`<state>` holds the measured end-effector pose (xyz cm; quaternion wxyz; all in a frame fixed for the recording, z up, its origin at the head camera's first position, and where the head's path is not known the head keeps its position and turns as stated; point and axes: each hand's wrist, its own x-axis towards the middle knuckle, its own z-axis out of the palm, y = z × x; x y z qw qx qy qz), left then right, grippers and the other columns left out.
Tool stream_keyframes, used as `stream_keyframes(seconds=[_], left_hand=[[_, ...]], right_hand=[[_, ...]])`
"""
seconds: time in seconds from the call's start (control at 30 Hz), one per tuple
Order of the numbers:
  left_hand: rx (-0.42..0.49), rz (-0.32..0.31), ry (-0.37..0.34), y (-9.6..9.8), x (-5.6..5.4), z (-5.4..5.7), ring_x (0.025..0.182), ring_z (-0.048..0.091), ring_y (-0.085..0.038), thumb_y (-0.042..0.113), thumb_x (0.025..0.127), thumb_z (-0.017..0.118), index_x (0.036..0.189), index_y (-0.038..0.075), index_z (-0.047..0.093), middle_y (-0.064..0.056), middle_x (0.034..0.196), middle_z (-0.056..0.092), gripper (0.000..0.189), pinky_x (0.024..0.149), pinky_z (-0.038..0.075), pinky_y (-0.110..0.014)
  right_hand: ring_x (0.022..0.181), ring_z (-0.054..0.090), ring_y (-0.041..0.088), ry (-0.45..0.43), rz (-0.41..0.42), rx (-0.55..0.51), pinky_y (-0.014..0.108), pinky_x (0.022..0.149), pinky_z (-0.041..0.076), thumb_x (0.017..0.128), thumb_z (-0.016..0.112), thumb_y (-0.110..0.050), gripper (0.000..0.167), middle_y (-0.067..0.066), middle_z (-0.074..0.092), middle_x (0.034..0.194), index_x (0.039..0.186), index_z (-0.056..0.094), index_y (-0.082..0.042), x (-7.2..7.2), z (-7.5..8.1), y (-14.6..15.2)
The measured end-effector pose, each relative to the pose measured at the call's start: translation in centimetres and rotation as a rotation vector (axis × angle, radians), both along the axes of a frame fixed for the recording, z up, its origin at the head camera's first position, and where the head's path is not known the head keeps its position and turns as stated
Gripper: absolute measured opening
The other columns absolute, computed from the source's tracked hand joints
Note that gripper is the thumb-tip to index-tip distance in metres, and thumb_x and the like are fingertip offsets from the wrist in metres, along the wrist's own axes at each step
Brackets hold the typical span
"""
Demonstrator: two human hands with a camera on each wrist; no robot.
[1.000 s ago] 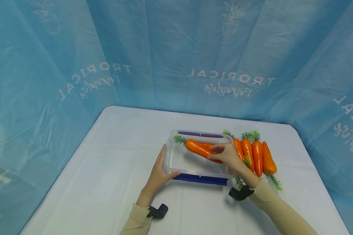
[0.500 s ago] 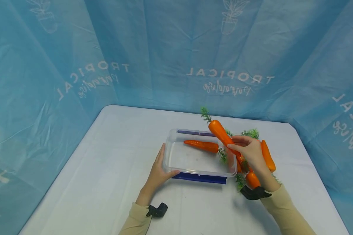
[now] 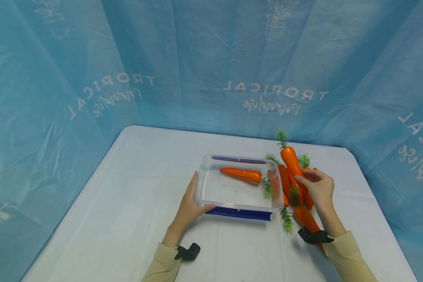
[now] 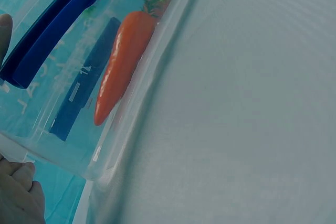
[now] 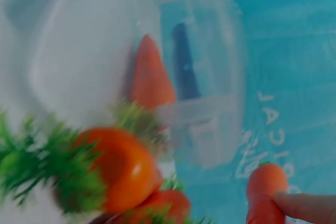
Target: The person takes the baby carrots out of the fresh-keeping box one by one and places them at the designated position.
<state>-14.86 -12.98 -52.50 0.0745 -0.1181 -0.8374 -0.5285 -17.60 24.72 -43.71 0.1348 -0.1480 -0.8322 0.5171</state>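
Note:
A clear plastic food container (image 3: pixel 201 180) with blue latches stands mid-table, one orange carrot (image 3: pixel 241 174) with green fronds lying inside. My left hand (image 3: pixel 188 207) holds its left front corner, thumb along the front rim and fingers against the left wall. Beyond the container's right end, my right hand (image 3: pixel 319 190) pinches another carrot (image 3: pixel 290 158), root end down and leafy top up, above a pile of several carrots (image 3: pixel 284 180). Thumb and fingers meet at its lower half. In the right wrist view, only a finger (image 5: pixel 304 206) shows on the held carrot (image 5: pixel 265 190).
One carrot (image 3: pixel 306 219) lies apart at the pile's near side, beneath the right wrist. Fronds (image 3: pixel 287 220) stick out by the container's front right corner. The white table (image 3: pixel 148 168) ends at a blue printed curtain (image 3: pixel 197 66) behind.
My right hand has lifted the pinched carrot out of the container and carried it right, over the pile. A carrot from the pile has shifted toward me. My left hand stays put.

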Motion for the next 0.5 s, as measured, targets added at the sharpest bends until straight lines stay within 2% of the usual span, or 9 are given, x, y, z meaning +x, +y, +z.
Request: stream_keyframes(seconds=[0.17,0.23,0.5], left_hand=[[0.007,-0.002,-0.004,0.1,0.1,0.2,0.146,0.019,-0.037,0.051,0.069,0.081,0.155,0.02,0.008,-0.013,0.16,0.015,0.117,0.115,0.022,-0.06],[0.009,-0.004,-0.008,0.1,0.2,0.2,0.146,0.018,-0.037,0.048,0.069,0.082,0.155,0.02,0.007,-0.013,0.16,0.015,0.117,0.114,0.022,-0.061],[-0.001,0.0,0.006,0.1,0.1,0.1,0.146,0.019,-0.037,0.043,0.069,0.083,0.155,0.021,0.007,-0.013,0.16,0.016,0.116,0.114,0.023,-0.062]], right_hand=[[0.068,0.051,-0.014,-0.033,-0.049,0.089,0.003,0.062,0.047,0.082,0.075,-0.021,0.037,0.016,0.069,0.099,0.11,0.068,0.002,0.4,-1.5,0.9],[0.068,0.05,-0.013,-0.05,-0.051,0.1,0.003,0.061,0.046,0.082,0.075,-0.022,0.039,0.021,0.068,0.102,0.11,0.067,0.002,0.6,-2.1,1.1],[0.064,0.047,-0.011,-0.033,-0.04,0.18,0.005,0.056,0.045,0.08,0.077,-0.018,0.035,0.024,0.068,0.099,0.107,0.068,0.004,1.1,-4.0,1.4]])
